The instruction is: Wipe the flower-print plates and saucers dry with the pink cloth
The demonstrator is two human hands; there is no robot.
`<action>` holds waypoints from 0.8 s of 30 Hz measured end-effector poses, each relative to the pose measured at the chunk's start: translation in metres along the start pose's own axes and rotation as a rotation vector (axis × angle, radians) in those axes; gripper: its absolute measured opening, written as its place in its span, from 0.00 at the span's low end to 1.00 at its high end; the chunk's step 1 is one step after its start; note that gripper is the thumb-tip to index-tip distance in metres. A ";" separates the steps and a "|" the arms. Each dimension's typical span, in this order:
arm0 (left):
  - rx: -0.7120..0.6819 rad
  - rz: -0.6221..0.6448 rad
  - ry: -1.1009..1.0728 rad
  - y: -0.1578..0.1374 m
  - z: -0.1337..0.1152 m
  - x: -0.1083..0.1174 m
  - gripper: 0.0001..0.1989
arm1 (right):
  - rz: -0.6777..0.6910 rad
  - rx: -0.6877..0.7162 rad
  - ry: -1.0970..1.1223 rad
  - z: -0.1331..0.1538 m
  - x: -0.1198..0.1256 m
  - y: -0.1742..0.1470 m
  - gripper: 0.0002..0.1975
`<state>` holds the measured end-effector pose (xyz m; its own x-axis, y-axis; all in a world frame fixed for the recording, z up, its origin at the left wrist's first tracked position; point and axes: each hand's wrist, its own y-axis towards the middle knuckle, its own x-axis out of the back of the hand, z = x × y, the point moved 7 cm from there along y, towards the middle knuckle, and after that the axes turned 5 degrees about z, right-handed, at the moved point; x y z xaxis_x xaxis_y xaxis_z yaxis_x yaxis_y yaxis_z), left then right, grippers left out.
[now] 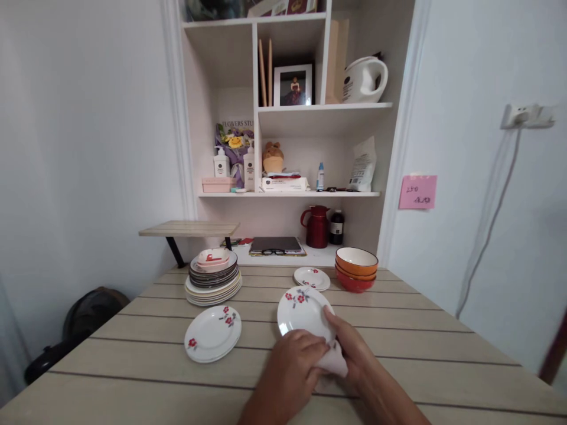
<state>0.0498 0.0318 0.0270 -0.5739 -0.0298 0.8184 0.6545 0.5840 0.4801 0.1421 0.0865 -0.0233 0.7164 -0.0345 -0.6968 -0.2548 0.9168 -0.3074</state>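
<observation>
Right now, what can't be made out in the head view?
All head view:
Held plate: near edge hidden by the left hand and pale cloth.
Right hand: most fingers hidden behind plate and cloth.
Pink note: handwriting too small to read surely.
Dark top-shelf item: cut off by the upper edge.

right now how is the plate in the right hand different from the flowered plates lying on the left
The held plate is gripped by the right hand, while the left-side plates lie on the table. A pale cloth is pressed to the held plate; none touches the left-side plates. Both the held plate and the left-side plates are white with red flowers.
</observation>
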 end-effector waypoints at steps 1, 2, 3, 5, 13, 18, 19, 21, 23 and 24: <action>-0.011 -0.014 -0.002 0.000 -0.001 0.000 0.21 | -0.011 -0.009 0.023 0.003 0.001 -0.001 0.24; -0.013 -0.028 -0.003 0.000 -0.001 0.000 0.22 | -0.023 -0.009 0.038 0.006 0.002 -0.003 0.25; -0.006 -0.043 -0.004 0.000 0.000 0.000 0.22 | -0.032 -0.002 0.045 0.010 0.002 -0.004 0.26; 0.025 -0.073 -0.004 0.000 0.004 0.001 0.22 | -0.047 0.035 0.040 0.014 0.003 -0.005 0.26; 0.149 -0.142 -0.004 -0.003 0.020 0.010 0.19 | 0.019 0.081 -0.054 -0.005 0.002 0.006 0.20; 0.017 -0.044 -0.058 -0.002 -0.001 0.004 0.24 | 0.027 0.042 -0.060 -0.003 0.001 0.002 0.21; 0.001 -0.044 -0.061 -0.002 -0.004 0.003 0.25 | 0.031 0.037 -0.033 0.000 0.000 0.000 0.22; -0.010 -0.061 -0.056 -0.002 -0.007 0.003 0.24 | 0.012 0.048 0.023 0.007 0.002 -0.001 0.23; 0.008 -0.087 -0.040 -0.001 -0.005 0.003 0.24 | -0.022 0.074 0.048 0.013 0.005 -0.002 0.23; 0.027 -0.101 -0.030 -0.001 -0.003 0.004 0.24 | -0.030 0.088 0.047 0.014 0.006 -0.002 0.23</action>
<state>0.0481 0.0288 0.0306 -0.6508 -0.0655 0.7565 0.5794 0.6011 0.5504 0.1558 0.0901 -0.0175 0.6908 -0.0792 -0.7187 -0.1744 0.9464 -0.2720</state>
